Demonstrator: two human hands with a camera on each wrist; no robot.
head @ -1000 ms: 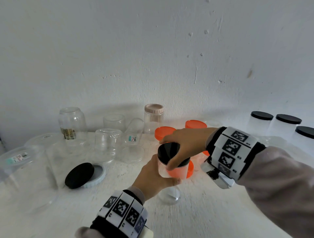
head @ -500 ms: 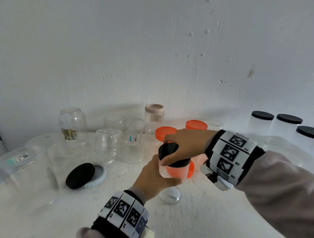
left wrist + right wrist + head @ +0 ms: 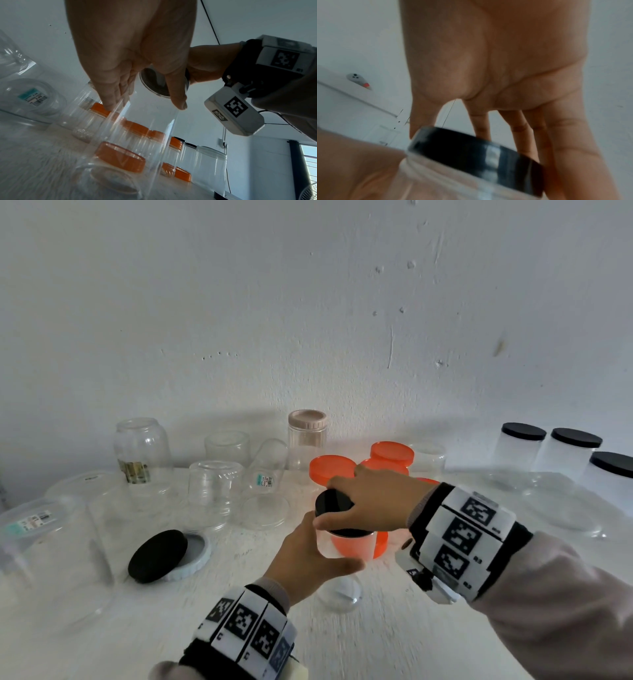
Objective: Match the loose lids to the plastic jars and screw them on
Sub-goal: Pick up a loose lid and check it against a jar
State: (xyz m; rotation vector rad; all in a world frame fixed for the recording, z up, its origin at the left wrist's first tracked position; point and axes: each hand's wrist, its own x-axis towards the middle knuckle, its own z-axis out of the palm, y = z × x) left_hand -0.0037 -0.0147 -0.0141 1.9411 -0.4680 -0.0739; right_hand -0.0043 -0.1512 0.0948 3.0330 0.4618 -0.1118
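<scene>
left hand [image 3: 310,563] wraps clear jar [image 3: 346,544], held above the surface [image 3: 394,642]. right hand [image 3: 371,501] fingers pinch black lid [image 3: 334,503], seated tilted on the mouth. risk: cross-threading; thin wall flexing under squeeze.

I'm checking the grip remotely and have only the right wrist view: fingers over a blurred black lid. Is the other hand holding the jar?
Observer: Yes. In the head view the left hand grips the clear jar by its side, while the right hand holds the black lid on top.
Operator: Any more black lids loose?
Observer: One. The second black lid lies tilted on a pale blue lid, left of the hands.
Operator: Any jars already capped?
Observer: Three capped jars with black lids stand at far right.
</scene>
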